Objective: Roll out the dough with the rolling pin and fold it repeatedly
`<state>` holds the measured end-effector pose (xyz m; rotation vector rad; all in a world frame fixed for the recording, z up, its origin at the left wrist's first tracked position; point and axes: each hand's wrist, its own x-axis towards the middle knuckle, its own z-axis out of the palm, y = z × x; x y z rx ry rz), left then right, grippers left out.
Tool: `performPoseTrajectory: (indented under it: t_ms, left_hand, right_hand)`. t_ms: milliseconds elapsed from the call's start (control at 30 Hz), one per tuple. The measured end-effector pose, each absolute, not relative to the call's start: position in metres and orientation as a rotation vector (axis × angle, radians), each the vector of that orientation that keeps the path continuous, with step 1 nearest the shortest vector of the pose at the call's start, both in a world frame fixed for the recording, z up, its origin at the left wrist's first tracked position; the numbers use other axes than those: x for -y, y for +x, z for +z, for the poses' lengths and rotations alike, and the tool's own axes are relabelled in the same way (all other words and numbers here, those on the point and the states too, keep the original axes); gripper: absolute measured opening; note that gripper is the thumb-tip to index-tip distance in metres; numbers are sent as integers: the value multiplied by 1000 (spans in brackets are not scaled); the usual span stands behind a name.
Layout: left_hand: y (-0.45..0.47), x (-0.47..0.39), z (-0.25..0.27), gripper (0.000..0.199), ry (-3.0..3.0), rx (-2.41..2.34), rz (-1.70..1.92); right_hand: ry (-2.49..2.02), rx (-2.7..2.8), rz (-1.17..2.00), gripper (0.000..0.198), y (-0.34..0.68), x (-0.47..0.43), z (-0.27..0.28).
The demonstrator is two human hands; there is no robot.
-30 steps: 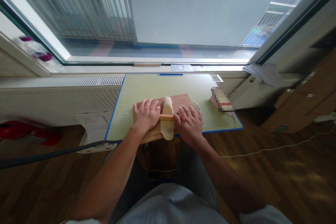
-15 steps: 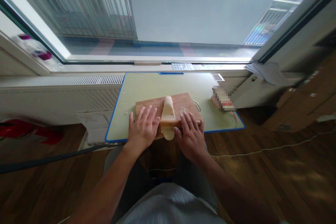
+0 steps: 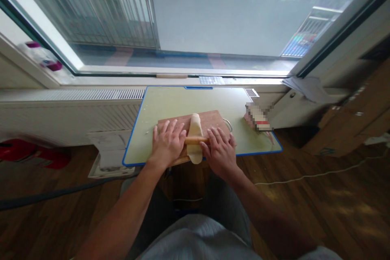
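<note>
A light wooden rolling pin [image 3: 196,140] lies crosswise under both my hands, its ends hidden by them. My left hand [image 3: 168,143] rests on its left part, fingers stretched forward and slightly apart. On the right part lies my right hand [image 3: 219,151], open and palm down, with its fingers a little bent over the pin. Beneath the pin is a long strip of pale dough [image 3: 195,126]; its far end looks folded or curled, and its near end hangs over the front edge of the wooden cutting board [image 3: 213,118]. A metal handle [image 3: 228,124] sticks out at the board's right.
The board lies on a pale green table with a blue rim [image 3: 164,99], against a radiator and window. A blurred-out object [image 3: 258,118] lies at its right. A red fire extinguisher [image 3: 33,152] is at left, cardboard [image 3: 350,118] at right, and a cable [image 3: 301,178] crosses the floor.
Both hands and the rolling pin have moved slightly away from me along the dough. More of the near end of the strip shows below the pin. The camera view has shifted a little.
</note>
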<state>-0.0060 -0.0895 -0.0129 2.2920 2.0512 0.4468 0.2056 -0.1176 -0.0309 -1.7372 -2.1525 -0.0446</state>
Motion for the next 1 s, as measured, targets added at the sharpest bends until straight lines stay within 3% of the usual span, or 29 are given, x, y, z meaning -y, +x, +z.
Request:
performPoseTrajectory:
  t_ms: [200, 433, 700, 833, 1000]
  left_hand:
    - [-11, 141, -20, 57, 2292, -1970, 589]
    - [-3, 76, -14, 53, 2267, -2060, 578]
    - [-3, 112, -20, 45, 2338, -1839, 877]
    - [-1, 147, -27, 46, 2500, -1530, 722]
    - [1, 144, -23, 39, 2509, -1472, 702]
  right_hand:
    - [-1609, 2219, -69, 58, 214, 165, -39]
    - [-1664, 2200, -22, 55, 209, 106, -32]
    - [-1524, 2204, 69, 26, 236, 88, -31]
    - [-1622, 1999, 96, 33, 249, 79, -36]
    - [-1682, 1772, 340, 45, 260, 62, -33]
